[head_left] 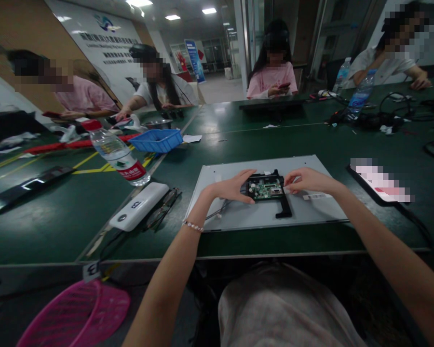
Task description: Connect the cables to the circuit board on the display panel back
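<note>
A flat light-grey panel [235, 219] lies on the table in front of me. On it sits a black plastic bracket [285, 205] holding a green circuit board [265, 191]. My left hand [231, 187] spans the bracket's left side, fingers along the far edge and thumb at the near edge. At the bracket's right edge, my right hand [307, 180] has thumb and fingertips pinched together; whatever is between them is too small to make out. A thin cable [217, 210] runs out from under my left hand, across the panel.
Left of the panel are a white power bank [140, 206], folded glasses [162, 209], a water bottle [121, 156] and a blue tray [157, 140]. A phone [379, 183] with a cable lies right. Several people sit around the table. A pink basket [75, 315] stands below the edge.
</note>
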Demonstrator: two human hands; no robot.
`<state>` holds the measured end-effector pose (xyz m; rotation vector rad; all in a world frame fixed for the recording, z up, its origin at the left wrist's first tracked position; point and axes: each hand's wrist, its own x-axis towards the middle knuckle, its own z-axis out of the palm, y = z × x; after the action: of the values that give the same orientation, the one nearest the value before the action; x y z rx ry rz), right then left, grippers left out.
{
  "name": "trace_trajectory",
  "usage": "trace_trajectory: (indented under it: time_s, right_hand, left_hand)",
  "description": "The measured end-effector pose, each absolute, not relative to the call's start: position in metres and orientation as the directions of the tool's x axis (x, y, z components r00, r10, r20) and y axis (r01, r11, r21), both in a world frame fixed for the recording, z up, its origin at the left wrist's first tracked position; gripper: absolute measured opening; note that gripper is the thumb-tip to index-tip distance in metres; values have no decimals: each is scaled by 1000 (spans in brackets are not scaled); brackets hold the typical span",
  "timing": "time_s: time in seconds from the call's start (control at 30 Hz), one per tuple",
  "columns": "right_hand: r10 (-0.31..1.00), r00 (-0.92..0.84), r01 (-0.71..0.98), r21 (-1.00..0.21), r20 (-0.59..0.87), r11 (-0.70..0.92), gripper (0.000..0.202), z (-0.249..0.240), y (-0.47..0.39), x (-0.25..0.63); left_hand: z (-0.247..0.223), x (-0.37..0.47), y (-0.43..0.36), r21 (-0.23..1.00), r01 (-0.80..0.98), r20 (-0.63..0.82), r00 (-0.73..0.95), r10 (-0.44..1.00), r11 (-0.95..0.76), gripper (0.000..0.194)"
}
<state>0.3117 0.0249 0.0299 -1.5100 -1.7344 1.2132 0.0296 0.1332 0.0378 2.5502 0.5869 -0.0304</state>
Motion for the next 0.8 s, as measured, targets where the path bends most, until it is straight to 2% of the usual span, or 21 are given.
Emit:
trace_trajectory:
  time_s: [0.27,0.47,0.8]
  right_hand:
    - [954,-206,347,-928,-219,-138,19,29,26,309]
    - [953,-183,414,-898,-242,-149,19,24,29,307]
    - [958,-195,416,-902,-212,-115,17,25,28,302]
  left_hand:
    - [36,29,134,488,403,-122,910,397,-775,109]
    - [37,30,133,475,407,-128,909,397,-780,109]
    - [37,30,134,475,405,-128,910,394,-781,109]
